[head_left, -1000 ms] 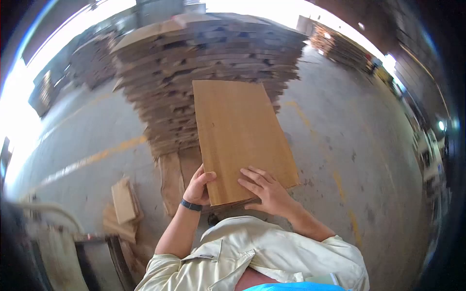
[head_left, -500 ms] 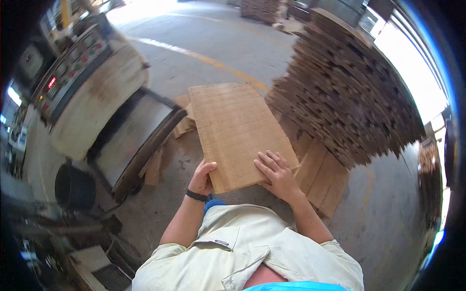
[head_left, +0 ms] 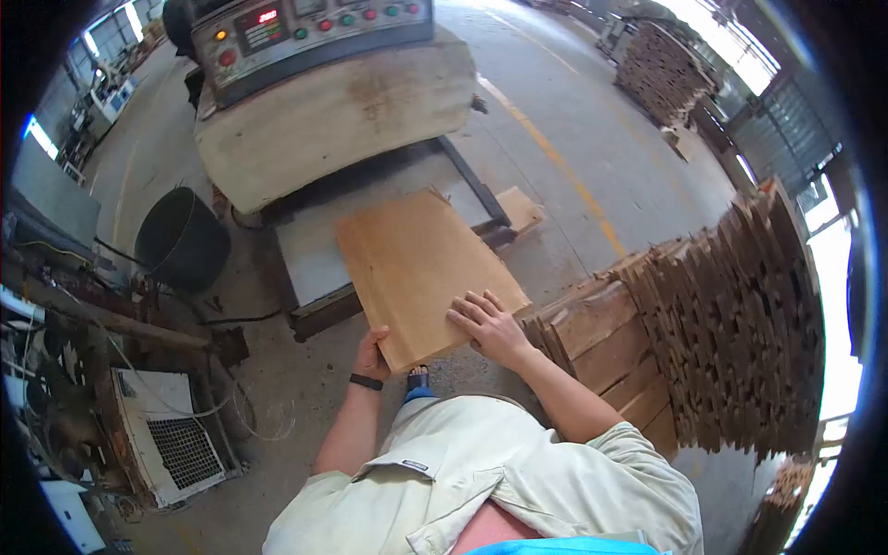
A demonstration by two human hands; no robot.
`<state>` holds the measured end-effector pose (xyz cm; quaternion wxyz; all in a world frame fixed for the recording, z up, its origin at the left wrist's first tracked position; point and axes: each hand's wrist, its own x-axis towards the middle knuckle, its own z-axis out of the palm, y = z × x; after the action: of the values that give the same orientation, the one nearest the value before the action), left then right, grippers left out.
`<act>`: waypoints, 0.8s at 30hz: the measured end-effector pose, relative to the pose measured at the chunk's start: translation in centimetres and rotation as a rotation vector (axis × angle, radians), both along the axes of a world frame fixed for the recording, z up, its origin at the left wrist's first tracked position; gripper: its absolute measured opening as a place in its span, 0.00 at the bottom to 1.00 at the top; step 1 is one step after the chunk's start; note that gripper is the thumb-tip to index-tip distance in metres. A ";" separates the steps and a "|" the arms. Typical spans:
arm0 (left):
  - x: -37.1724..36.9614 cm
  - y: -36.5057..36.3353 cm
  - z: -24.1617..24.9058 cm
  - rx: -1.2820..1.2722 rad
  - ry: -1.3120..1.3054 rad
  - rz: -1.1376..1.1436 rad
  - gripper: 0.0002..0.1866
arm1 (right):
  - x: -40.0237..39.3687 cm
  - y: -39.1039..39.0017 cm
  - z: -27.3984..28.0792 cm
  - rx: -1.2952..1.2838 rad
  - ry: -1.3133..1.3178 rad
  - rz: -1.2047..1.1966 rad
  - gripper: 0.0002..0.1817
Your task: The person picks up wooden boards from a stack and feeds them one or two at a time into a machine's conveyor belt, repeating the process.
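A wide, flat wooden board (head_left: pixel 425 264) is held out in front of my body, its far end overlapping the metal bed (head_left: pixel 319 270) of a machine. My left hand (head_left: pixel 372 351) grips the board's near left corner, thumb on top and the other fingers hidden beneath. On the near right side, my right hand (head_left: pixel 490 326) holds the board with its fingers laid over the upper face; its thumb is out of sight. The machine's cream housing (head_left: pixel 342 120) rises behind the bed, topped by a control panel (head_left: pixel 324 42) with coloured buttons and a lit red display.
To my right are stacked wooden boards (head_left: pixel 606 338) and a tall pile of rough planks (head_left: pixel 740 324). A dark bucket (head_left: pixel 185 240) stands left of the machine. Nearer on the left sits a white grilled unit (head_left: pixel 171 435) with loose cables. Another plank pile (head_left: pixel 661 69) is farther back.
My view and body have turned left, so the machine now lies ahead instead of at the left. The board has swung with me from over the floor to over the machine bed, still in both hands.
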<state>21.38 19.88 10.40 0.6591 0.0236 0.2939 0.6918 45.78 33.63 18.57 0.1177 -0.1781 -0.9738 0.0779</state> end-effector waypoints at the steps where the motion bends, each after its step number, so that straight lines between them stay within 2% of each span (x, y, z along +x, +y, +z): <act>1: -1.5 0.0 -0.9 -0.003 -0.010 0.003 0.37 | -1.6 0.5 -0.6 -0.001 -0.011 0.009 0.40; 4: -5.8 0.8 -4.2 -0.161 0.024 -0.007 0.36 | -5.9 1.9 -2.9 -0.004 -0.049 0.026 0.38; 7: -9.1 2.3 -8.0 -0.223 0.183 0.043 0.34 | -9.3 3.1 -5.4 0.011 -0.127 0.037 0.34; 10: -9.8 3.1 -9.2 -0.332 0.938 0.209 0.35 | -11.6 4.8 -8.7 0.054 -0.173 0.031 0.30; 13: -7.3 4.0 -5.1 -0.508 1.827 0.268 0.37 | -13.9 6.7 -12.2 0.095 -0.193 0.027 0.29; 16: -5.3 6.1 -2.7 -0.340 2.125 -0.064 0.38 | -16.0 8.7 -13.5 0.124 -0.198 0.004 0.31; 19: -5.3 9.2 -5.7 -0.308 2.292 -0.218 0.37 | -18.0 10.2 -12.7 0.062 -0.190 -0.020 0.31; 21: -6.7 11.7 -7.2 -0.378 2.355 -0.205 0.35 | -19.1 11.2 -12.4 0.073 -0.199 -0.049 0.32; 24: -8.3 14.4 -6.5 -0.418 2.361 -0.282 0.31 | -19.0 11.9 -11.2 -0.102 -0.034 -0.134 0.34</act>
<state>13.07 34.30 3.95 0.0449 0.5662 0.8163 0.1051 26.82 45.55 7.33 0.0968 -0.2501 -0.9563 0.1165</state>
